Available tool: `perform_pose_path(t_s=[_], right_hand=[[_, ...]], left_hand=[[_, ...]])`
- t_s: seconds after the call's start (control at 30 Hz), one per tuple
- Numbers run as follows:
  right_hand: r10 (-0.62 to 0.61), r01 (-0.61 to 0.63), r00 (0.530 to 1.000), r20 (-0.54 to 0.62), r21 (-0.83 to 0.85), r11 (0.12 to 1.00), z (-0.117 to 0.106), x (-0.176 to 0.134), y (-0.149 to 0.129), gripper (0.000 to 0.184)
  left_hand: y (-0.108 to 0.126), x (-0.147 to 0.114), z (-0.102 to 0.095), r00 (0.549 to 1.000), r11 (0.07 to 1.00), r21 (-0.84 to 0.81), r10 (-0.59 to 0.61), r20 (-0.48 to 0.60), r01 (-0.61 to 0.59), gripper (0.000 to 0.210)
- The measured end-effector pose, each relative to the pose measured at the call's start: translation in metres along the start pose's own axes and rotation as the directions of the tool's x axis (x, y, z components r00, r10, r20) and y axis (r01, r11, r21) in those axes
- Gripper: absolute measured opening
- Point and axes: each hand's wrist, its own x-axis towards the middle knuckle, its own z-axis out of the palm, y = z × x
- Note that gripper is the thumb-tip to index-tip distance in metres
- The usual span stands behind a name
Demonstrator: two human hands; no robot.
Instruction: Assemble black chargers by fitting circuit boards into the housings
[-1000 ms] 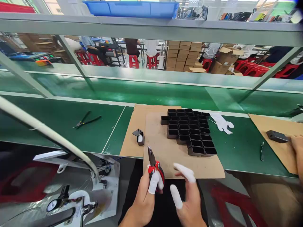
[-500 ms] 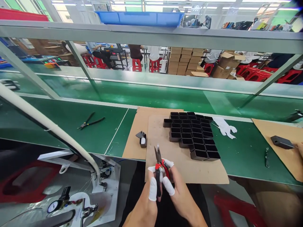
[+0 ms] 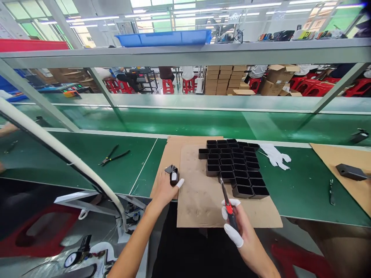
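From here I see the person's left hand [image 3: 164, 190] down at the small black box [image 3: 175, 182], which sits on the cardboard [image 3: 199, 202] with its lid [image 3: 170, 168] open and something white [image 3: 174, 175] inside. The thumb, in a white cover, lies at the box's right side; the other fingers are partly hidden, so I can't tell whether they grip it.

The right hand [image 3: 243, 220] is closed around the red-and-black handles of the pliers [image 3: 228, 209], nose pointing away from the body. I can't tell whether the nose is parted. Its tip shows against the near edge of the packed black boxes [image 3: 213, 168]; touching or not, I can't say.

Beyond those boxes, to the right, lies 1 white glove [image 3: 274, 155]. Off left, 1 pair of cutters [image 3: 121, 155] rests, handles spread, on the green table [image 3: 72, 162].
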Motion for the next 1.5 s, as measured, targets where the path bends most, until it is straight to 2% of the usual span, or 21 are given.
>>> perform_pose_path(t_s=[0.1, 0.2, 0.27, 0.37, 0.43, 0.5, 0.6, 0.77, 0.87, 0.97, 1.17, 1.27, 1.4, 1.5], right_hand=[[-0.064, 0.065, 0.998, 0.007, -0.16, 0.985, -0.023, -0.005, -0.003, 0.058], [-0.145, 0.148, 0.989, 0.033, -0.298, 0.943, -0.038, -0.007, -0.026, 0.053], [-0.132, 0.151, 0.988, 0.082, -0.304, 0.941, -0.042, -0.007, -0.05, 0.044], [-0.043, 0.085, 0.985, 0.165, -0.255, 0.963, -0.039, -0.006, -0.083, 0.035], [-0.025, 0.069, 0.982, 0.185, -0.24, 0.968, -0.034, -0.005, -0.095, 0.034], [-0.033, 0.073, 0.984, 0.176, -0.226, 0.971, -0.028, -0.006, -0.102, 0.034], [-0.04, 0.069, 0.987, 0.157, -0.185, 0.98, -0.02, -0.006, -0.107, 0.034], [-0.006, 0.031, 0.982, 0.188, -0.131, 0.991, -0.014, 0.0, -0.111, 0.026], [-0.008, 0.033, 0.986, 0.169, -0.146, 0.989, -0.014, 0.0, -0.109, 0.03], [0.004, 0.02, 0.989, 0.146, -0.164, 0.986, -0.017, -0.002, -0.108, 0.033], [0.072, -0.025, 0.973, 0.218, -0.211, 0.977, -0.028, 0.0, -0.129, 0.012], [0.113, -0.054, 0.962, 0.248, -0.233, 0.971, -0.032, 0.008, -0.135, 0.017], [0.138, -0.097, 0.945, 0.296, -0.149, 0.984, -0.03, 0.022, -0.126, 0.016], [0.153, -0.108, 0.947, 0.282, -0.169, 0.98, -0.022, 0.033, -0.113, 0.018]], left_hand=[[0.009, 0.002, -0.004, 0.992, 0.996, -0.045, 0.085, 0.095, -0.081, 0.036], [0.038, -0.015, -0.018, 0.973, 0.982, -0.083, 0.182, 0.144, -0.171, 0.037], [0.064, -0.029, -0.03, 0.956, 0.962, -0.071, 0.27, 0.111, -0.263, 0.038], [0.1, -0.047, -0.048, 0.875, 0.872, 0.086, 0.484, 0.003, -0.482, 0.059], [0.116, -0.054, -0.056, 0.834, 0.829, 0.125, 0.551, -0.025, -0.545, 0.055], [0.123, -0.059, -0.062, 0.813, 0.808, 0.142, 0.581, -0.029, -0.572, 0.049], [0.124, -0.062, -0.066, 0.797, 0.787, 0.173, 0.604, -0.021, -0.592, 0.048], [0.126, -0.063, -0.068, 0.782, 0.769, 0.193, 0.623, -0.012, -0.609, 0.046], [0.128, -0.062, -0.069, 0.775, 0.756, 0.212, 0.632, 0.012, -0.619, 0.047], [0.13, -0.06, -0.07, 0.741, 0.708, 0.27, 0.671, 0.034, -0.653, 0.046], [0.132, -0.059, -0.074, 0.663, 0.59, 0.358, 0.738, 0.127, -0.724, 0.044], [0.13, -0.057, -0.075, 0.63, 0.541, 0.359, 0.749, 0.205, -0.76, 0.045], [0.12, -0.047, -0.071, 0.616, 0.511, 0.379, 0.749, 0.244, -0.771, 0.044], [0.106, -0.029, -0.061, 0.606, 0.483, 0.402, 0.746, 0.276, -0.778, 0.032]])
